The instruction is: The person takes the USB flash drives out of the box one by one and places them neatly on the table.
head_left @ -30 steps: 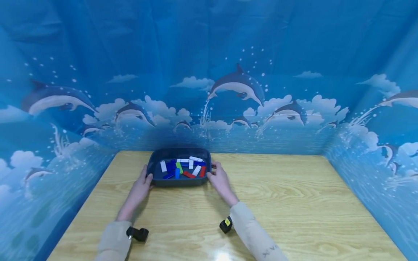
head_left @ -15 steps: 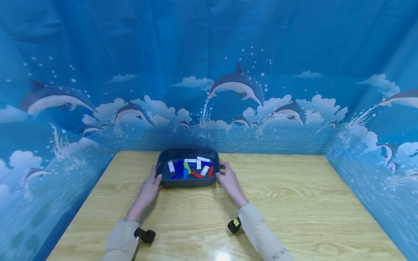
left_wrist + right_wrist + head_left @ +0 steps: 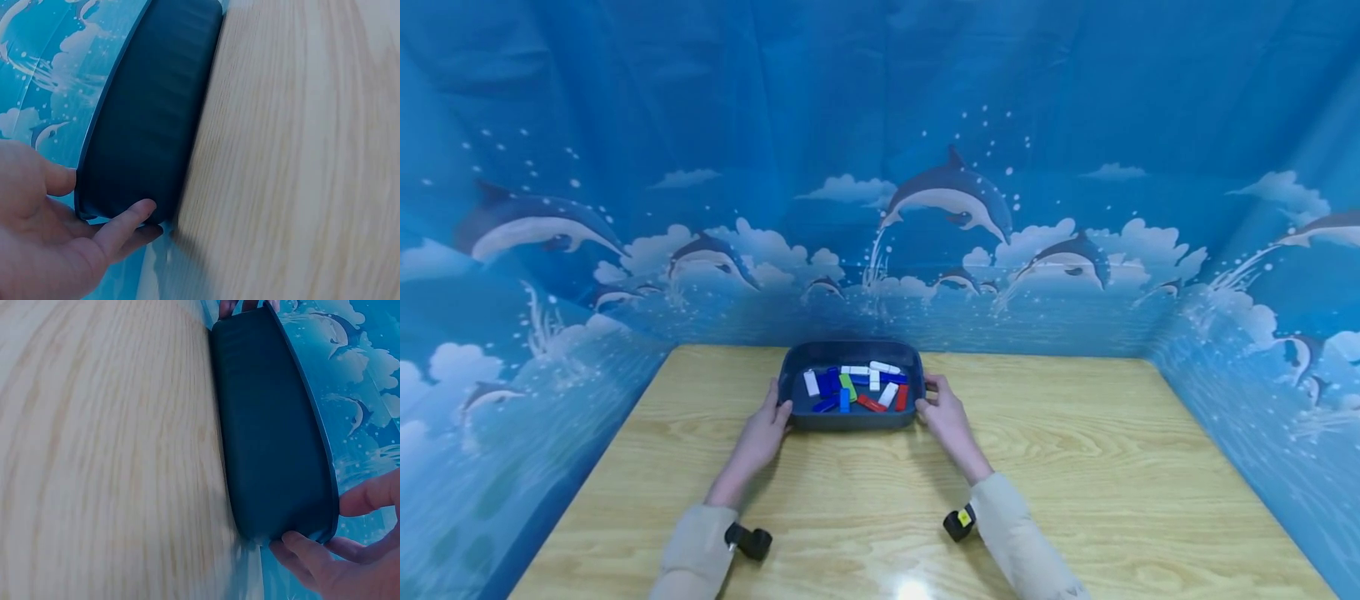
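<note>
A dark rectangular plastic basin [image 3: 853, 422] is at the back of the table, held by both hands. Small oblong pieces [image 3: 847, 387] in white, dark blue, light blue, green and red lie scattered inside; their kind is too small to tell. My left hand [image 3: 760, 437] grips the basin's left end, thumb at the rim and fingers against the end wall [image 3: 150, 112]. At the opposite end my right hand [image 3: 951, 425] grips the same way; in the right wrist view its thumb touches the rim of the basin [image 3: 275, 425]. Whether the basin's underside touches the table cannot be told.
The wood-grain table [image 3: 1075, 467] extends in front and to both sides. Blue dolphin-print curtains [image 3: 880, 208] enclose its back, left and right. A black wrist camera sits on each sleeve, the left one [image 3: 748, 542] and the right one [image 3: 958, 523].
Both hands have moved the basin steadily to the right along the table's back edge. The pieces inside keep their arrangement, and both grips look the same.
</note>
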`<action>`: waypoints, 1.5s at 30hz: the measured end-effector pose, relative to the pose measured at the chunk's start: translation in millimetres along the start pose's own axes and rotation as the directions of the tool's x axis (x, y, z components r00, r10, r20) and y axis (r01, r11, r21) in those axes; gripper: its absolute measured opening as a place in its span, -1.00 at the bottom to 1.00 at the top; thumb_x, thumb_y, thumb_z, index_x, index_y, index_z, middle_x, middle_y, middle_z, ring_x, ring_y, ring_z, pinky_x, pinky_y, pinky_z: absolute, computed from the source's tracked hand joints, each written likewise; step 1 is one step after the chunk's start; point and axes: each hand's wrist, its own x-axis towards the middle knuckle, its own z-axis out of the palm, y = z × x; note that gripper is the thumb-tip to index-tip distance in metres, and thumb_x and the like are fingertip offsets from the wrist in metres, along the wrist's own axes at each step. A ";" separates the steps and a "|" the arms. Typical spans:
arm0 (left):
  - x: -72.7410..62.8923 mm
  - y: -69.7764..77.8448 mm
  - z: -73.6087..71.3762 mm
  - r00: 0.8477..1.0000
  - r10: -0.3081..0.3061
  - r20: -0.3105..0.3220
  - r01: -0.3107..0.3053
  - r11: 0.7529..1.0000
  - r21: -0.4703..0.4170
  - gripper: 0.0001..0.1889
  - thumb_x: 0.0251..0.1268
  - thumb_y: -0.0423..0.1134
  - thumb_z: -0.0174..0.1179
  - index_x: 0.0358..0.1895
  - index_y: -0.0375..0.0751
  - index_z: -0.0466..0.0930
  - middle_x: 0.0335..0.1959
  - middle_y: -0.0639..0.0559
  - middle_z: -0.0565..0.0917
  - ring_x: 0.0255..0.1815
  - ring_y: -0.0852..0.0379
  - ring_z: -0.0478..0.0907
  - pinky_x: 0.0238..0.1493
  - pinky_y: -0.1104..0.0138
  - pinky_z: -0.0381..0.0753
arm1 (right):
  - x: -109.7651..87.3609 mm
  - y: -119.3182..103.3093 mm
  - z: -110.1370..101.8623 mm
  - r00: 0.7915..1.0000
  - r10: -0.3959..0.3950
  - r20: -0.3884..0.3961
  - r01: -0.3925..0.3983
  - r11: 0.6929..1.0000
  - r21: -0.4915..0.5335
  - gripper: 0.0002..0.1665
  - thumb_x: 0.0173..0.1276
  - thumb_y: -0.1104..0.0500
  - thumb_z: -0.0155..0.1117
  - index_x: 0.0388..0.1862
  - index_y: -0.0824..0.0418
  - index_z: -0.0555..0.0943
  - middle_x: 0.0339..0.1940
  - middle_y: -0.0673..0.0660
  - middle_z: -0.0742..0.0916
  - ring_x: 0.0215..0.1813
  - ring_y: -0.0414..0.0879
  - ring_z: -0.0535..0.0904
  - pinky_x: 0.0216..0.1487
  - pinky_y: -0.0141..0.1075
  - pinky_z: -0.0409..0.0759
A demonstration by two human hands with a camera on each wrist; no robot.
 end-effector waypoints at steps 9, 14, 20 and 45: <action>3.9 4.7 10.8 1.000 0.012 0.005 -0.012 1.000 0.003 -0.36 0.69 -0.24 -0.23 0.58 -0.48 -0.28 0.49 -0.54 0.06 0.12 -0.32 0.63 0.38 -0.12 0.33 | 0.9 3.5 -13.7 0.999 0.036 0.012 -0.036 0.999 -0.011 -0.36 0.35 0.35 0.09 0.43 0.39 0.32 0.37 0.42 0.50 0.31 0.35 0.53 0.18 0.01 0.63; 6.5 8.0 17.6 1.000 0.026 0.004 -0.026 1.000 0.015 -0.35 0.68 -0.24 -0.21 0.57 -0.50 -0.27 0.49 -0.53 0.08 0.13 -0.32 0.63 0.40 -0.12 0.30 | 0.9 5.6 -21.0 0.999 0.039 0.001 -0.039 0.999 -0.013 -0.35 0.34 0.35 0.09 0.43 0.39 0.32 0.37 0.42 0.50 0.30 0.35 0.53 0.23 0.04 0.59; 9.8 11.9 26.7 0.999 0.036 0.002 -0.036 0.999 0.012 -0.34 0.68 -0.23 -0.18 0.58 -0.49 -0.24 0.46 -0.52 0.18 0.12 -0.28 0.64 0.42 -0.12 0.31 | 1.1 8.8 -30.8 0.999 0.048 -0.014 -0.049 0.999 -0.012 -0.32 0.32 0.35 0.10 0.44 0.39 0.32 0.39 0.43 0.49 0.30 0.35 0.54 0.24 0.05 0.58; 22.9 31.9 60.5 0.997 0.076 0.008 -0.077 0.996 0.049 -0.32 0.67 -0.16 -0.13 0.58 -0.47 -0.18 -0.31 -0.15 0.63 -0.27 0.02 0.57 0.16 -0.07 0.55 | 2.8 24.0 -69.7 0.996 0.083 -0.040 -0.085 0.995 -0.050 -0.31 0.35 0.32 0.06 0.48 0.36 0.29 0.41 0.44 0.45 0.41 0.33 0.36 0.38 0.18 0.34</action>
